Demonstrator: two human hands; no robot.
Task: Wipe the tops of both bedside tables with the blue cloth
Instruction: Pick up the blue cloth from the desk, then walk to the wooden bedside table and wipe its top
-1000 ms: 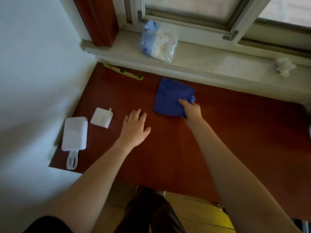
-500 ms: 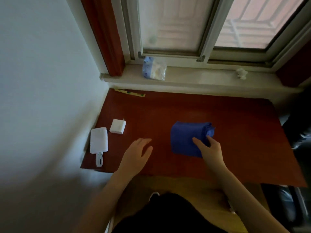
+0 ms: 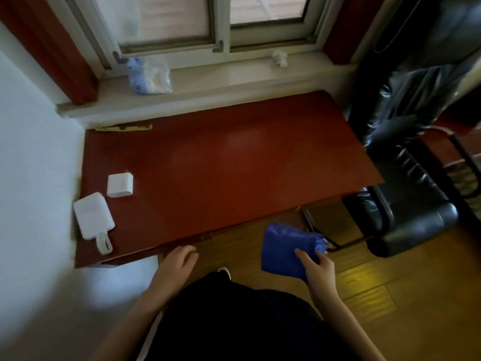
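— Where is the blue cloth at this moment?

— In the view from the head, it is off the table. The right hand grips it by one edge, thumb on top, and it hangs folded over the wooden floor, just in front of the table's near edge.

— And the left hand?

— It holds nothing. The fingers are loosely curled, close to the front edge of the red-brown table, perhaps touching it; I cannot tell.

— So is this table finished?

— I judge that it probably is, since the cloth is away from it. The top looks bare in the middle. A white charger and a white power bank lie near the wall side, and I cannot see if the surface under them was wiped.

— What is left?

— The second bedside table. It does not appear in this view; only a black chair stands on the right. I think the person must carry the cloth there next.
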